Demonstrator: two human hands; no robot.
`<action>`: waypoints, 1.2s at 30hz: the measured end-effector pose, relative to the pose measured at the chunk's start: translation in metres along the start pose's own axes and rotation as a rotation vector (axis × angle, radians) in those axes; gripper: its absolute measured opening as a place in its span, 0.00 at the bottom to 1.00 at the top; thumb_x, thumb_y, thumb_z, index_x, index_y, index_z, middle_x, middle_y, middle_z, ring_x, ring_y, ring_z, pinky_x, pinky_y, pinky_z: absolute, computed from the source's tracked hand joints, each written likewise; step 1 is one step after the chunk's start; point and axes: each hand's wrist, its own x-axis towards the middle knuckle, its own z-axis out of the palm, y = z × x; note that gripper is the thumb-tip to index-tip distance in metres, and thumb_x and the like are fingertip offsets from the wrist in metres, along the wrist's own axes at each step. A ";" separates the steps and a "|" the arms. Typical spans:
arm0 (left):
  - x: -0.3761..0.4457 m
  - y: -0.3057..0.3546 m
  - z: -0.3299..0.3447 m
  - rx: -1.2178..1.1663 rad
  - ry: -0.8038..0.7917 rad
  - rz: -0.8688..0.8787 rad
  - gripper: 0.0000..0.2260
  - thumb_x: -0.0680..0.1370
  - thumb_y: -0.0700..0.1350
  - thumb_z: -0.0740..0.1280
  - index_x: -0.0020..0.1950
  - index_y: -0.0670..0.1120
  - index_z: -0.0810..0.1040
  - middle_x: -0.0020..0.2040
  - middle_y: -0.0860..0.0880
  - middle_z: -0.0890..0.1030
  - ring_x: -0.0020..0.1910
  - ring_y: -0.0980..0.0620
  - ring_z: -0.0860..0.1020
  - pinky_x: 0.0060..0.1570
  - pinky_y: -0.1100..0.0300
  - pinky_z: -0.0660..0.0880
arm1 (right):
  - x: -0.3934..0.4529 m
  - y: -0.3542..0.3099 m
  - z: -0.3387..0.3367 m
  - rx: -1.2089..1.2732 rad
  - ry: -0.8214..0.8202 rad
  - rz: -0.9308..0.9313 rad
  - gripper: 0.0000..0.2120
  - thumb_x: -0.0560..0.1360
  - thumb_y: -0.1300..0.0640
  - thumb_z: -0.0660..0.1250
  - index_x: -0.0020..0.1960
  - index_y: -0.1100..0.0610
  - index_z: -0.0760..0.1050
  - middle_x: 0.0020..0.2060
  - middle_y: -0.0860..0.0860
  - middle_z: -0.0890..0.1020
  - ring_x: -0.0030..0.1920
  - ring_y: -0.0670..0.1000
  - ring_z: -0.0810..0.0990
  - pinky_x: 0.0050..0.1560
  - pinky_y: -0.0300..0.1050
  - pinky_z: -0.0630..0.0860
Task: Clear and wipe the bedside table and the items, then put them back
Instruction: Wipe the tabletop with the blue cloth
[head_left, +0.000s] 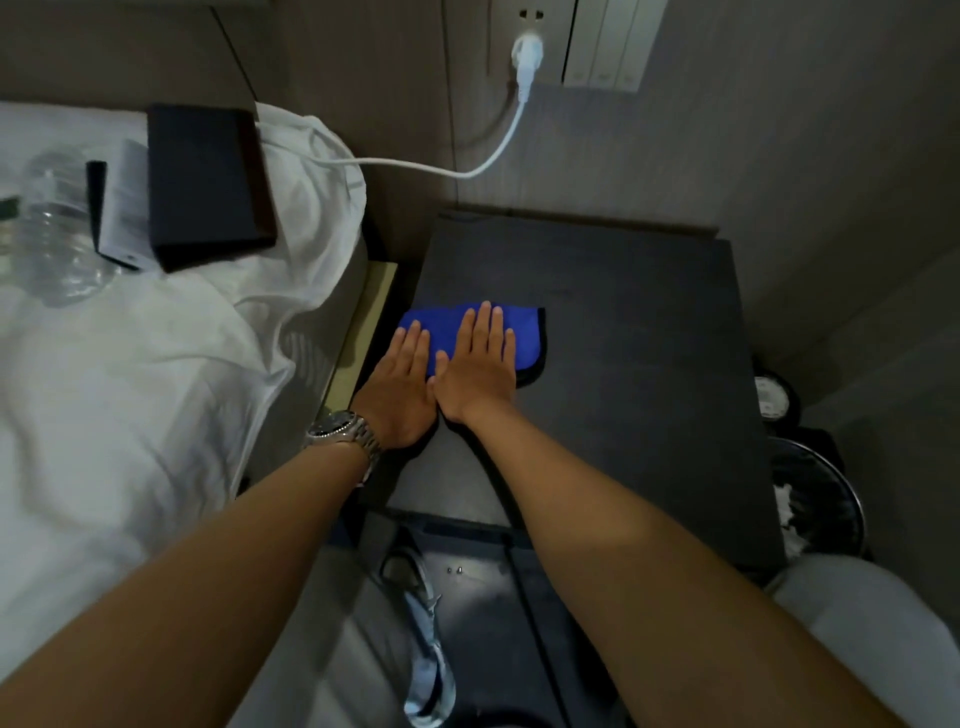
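On the dark bedside table (623, 312), left hand (402, 387) and right hand (480, 366) press flat — side by side — on a blue cloth (524, 332).

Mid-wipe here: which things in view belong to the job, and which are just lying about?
Job: blue cloth under left hand and right hand; dark bedside table; black box, clear plastic bottle on bed.
Bystanders: white plug and cable; mesh bin.

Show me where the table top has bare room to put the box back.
The table is bare right of the cloth to its right edge, and behind the cloth to the wall. The left front is taken: left hand and right hand press the cloth. The box lies on the bed.
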 end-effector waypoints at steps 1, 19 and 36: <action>-0.007 0.001 0.001 0.000 -0.006 -0.004 0.27 0.85 0.48 0.45 0.79 0.39 0.38 0.80 0.43 0.37 0.79 0.46 0.36 0.78 0.51 0.41 | -0.006 -0.001 0.002 0.002 -0.001 -0.002 0.33 0.84 0.46 0.44 0.79 0.62 0.34 0.78 0.59 0.35 0.79 0.58 0.33 0.78 0.55 0.35; -0.105 0.011 0.031 0.042 -0.036 -0.048 0.33 0.77 0.54 0.35 0.79 0.40 0.37 0.80 0.43 0.36 0.79 0.46 0.36 0.78 0.49 0.44 | -0.105 -0.007 0.031 0.035 0.023 -0.002 0.33 0.84 0.46 0.44 0.79 0.61 0.33 0.79 0.58 0.35 0.79 0.57 0.34 0.78 0.55 0.37; -0.155 0.036 0.043 0.097 -0.029 -0.019 0.32 0.78 0.55 0.38 0.80 0.42 0.37 0.80 0.45 0.37 0.79 0.47 0.38 0.77 0.50 0.41 | -0.162 0.009 0.044 0.085 0.053 -0.008 0.32 0.84 0.46 0.44 0.79 0.61 0.34 0.79 0.58 0.35 0.79 0.56 0.34 0.79 0.55 0.39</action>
